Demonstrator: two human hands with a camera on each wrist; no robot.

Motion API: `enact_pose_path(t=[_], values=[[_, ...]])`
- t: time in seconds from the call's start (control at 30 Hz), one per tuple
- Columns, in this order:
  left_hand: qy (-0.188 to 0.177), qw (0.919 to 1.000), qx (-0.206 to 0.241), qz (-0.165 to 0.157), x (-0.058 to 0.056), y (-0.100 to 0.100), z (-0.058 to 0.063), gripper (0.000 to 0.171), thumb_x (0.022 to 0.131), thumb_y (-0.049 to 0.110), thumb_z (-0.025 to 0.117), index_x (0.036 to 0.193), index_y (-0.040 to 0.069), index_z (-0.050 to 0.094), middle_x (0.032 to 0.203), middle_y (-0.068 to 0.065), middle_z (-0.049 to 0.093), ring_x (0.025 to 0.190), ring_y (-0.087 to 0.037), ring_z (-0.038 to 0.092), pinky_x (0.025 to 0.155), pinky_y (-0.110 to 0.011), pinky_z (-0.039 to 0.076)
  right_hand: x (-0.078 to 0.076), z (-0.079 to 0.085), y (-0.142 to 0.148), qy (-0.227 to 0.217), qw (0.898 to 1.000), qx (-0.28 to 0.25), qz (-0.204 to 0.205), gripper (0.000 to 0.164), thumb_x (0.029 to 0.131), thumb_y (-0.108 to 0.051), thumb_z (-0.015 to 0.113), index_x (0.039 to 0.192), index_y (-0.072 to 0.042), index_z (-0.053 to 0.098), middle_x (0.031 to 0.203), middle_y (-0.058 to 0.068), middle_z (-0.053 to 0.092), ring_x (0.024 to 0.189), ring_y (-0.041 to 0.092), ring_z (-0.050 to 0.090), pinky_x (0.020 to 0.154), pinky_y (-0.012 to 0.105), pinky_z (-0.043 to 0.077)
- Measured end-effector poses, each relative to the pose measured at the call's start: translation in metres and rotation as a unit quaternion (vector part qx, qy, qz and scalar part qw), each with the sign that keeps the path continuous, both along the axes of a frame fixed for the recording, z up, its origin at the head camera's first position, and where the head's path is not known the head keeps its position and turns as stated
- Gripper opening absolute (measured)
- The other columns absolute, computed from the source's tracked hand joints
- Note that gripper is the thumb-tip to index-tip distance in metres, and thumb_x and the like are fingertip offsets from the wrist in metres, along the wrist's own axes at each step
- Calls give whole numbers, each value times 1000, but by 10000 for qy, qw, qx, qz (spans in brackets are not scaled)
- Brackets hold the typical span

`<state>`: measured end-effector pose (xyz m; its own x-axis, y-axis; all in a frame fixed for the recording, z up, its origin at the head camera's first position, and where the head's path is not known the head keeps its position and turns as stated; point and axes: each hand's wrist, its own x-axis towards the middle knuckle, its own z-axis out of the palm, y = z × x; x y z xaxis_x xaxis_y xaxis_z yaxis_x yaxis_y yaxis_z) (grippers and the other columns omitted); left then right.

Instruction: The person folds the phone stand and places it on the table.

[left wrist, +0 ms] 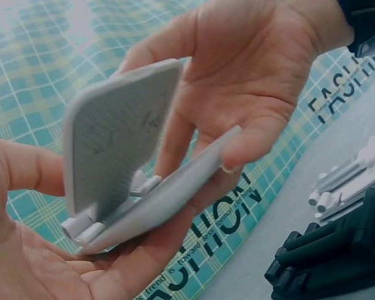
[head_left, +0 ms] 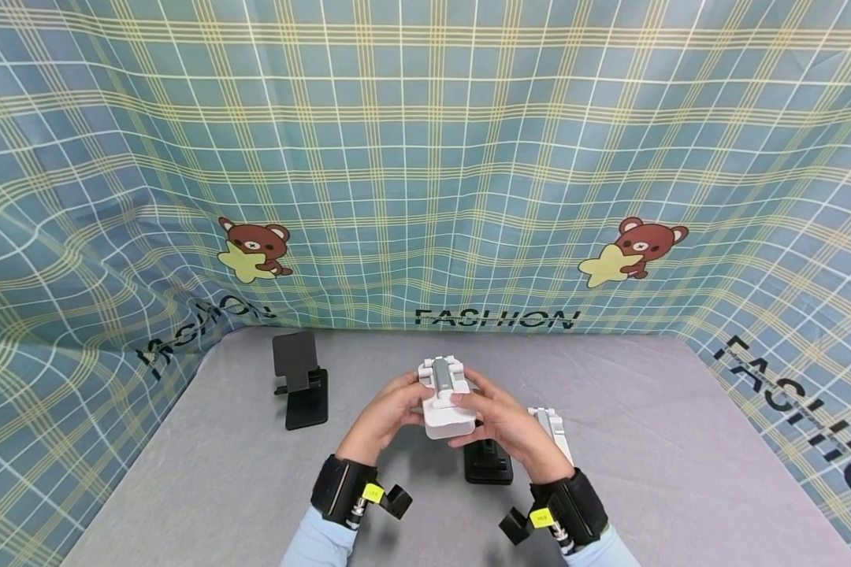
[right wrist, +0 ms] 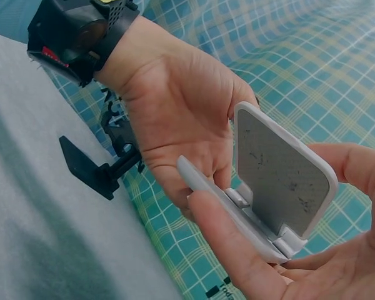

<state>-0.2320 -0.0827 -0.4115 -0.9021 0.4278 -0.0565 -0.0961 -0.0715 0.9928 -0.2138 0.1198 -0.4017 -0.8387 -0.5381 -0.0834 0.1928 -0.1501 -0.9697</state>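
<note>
A white folding phone stand (head_left: 445, 413) is held up above the table between both hands, its grey-padded plate (right wrist: 281, 169) swung partly away from the base (left wrist: 169, 197). My left hand (head_left: 395, 411) grips one side, thumb on top and fingers underneath. On the other side my right hand (head_left: 503, 421) grips it in the same way. In the left wrist view the left hand (left wrist: 37, 256) is at lower left and the right hand (left wrist: 250, 75) at upper right. A black folded stand (head_left: 488, 466) lies on the table just below the hands, partly hidden by the right one.
Another white folded stand (head_left: 555, 431) lies beyond the right forearm, partly covered by it. At the left of the grey table (head_left: 213, 465) a black stand (head_left: 298, 370) stands unfolded. A plaid curtain (head_left: 425, 157) with printed bears closes off the back and sides.
</note>
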Motion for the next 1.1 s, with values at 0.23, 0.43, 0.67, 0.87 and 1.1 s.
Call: enact_pose_path(t=[0.23,0.43,0.67,0.87,1.1], values=[[212,9996,-195,40,1,-2,3,54,91,8,49,139,-12,33,119,-22,60,85,-9,63,70,-27,54,-1,-4,-2,53,9999,31,-118,80,93,-11,53,152,-6,1,123,23,50,90,21,64,76,47,56],[301,9988,-333,173,0,-4,2,53,91,2,50,139,-12,33,128,-28,54,86,-10,62,70,-26,52,-2,-8,-6,39,9995,89,-296,82,91,-6,57,153,-9,3,134,31,41,92,24,65,75,44,57],[381,9972,-518,395,-2,-5,-1,52,89,0,52,137,-12,36,123,-27,58,85,-11,63,69,-27,53,-4,-15,-11,85,9987,188,-471,82,91,-2,58,153,-10,6,137,32,38,94,25,65,74,44,57],[426,9946,-873,358,-4,-8,-4,50,87,-2,51,135,-11,40,113,-25,60,78,-12,62,64,-28,54,-4,-22,-13,501,9952,755,-380,83,90,-6,60,152,-1,4,119,30,53,85,22,66,72,43,57],[531,9754,-2116,305,-1,-11,-12,35,84,-3,58,118,-11,54,89,-15,62,69,-16,62,62,-35,56,-3,-36,-20,990,9786,1789,-248,83,88,-6,64,149,7,8,98,24,61,77,20,64,68,46,57]])
